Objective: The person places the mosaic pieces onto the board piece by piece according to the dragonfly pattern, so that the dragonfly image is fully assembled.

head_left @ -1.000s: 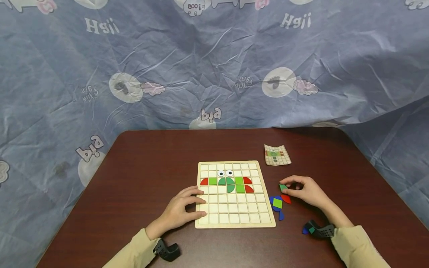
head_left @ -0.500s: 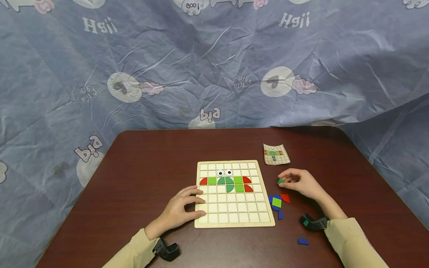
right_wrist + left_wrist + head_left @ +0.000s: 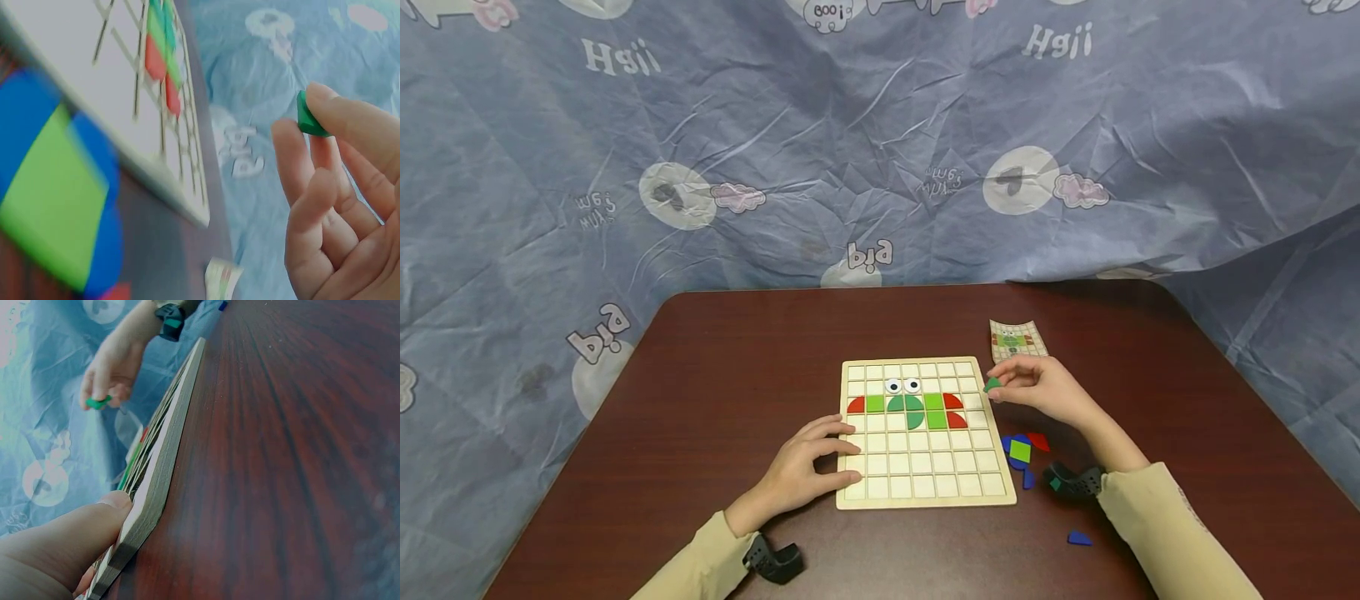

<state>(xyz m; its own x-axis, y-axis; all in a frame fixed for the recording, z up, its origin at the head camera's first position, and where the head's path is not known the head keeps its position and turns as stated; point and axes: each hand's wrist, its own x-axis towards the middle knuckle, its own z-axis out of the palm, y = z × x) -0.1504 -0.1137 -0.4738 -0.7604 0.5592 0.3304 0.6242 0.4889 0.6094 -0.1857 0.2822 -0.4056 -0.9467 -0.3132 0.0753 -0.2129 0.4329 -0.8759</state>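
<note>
In the head view a wooden grid board (image 3: 925,462) lies on the table with green and red pieces and two eye pieces (image 3: 902,386) in its cells. My left hand (image 3: 808,462) rests on the board's left edge with fingers spread. The left wrist view shows its thumb (image 3: 81,534) on top of the rim. My right hand (image 3: 1037,387) pinches a small green piece (image 3: 310,117) between thumb and fingers, raised just off the board's upper right edge. In the head view that green piece (image 3: 992,384) looks like a quarter circle, partly covered by fingertips.
Right of the board lie blue pieces (image 3: 1027,479), a light green square (image 3: 1020,451) and a red piece (image 3: 1039,441). Another blue piece (image 3: 1079,538) lies nearer the front. A pattern card (image 3: 1017,337) is behind the right hand, partly covered by it. A patterned cloth (image 3: 850,167) hangs behind the table.
My right hand has lifted the green piece from beside the loose pieces and carried it up and left towards the board. The left hand has stayed on the board's edge.
</note>
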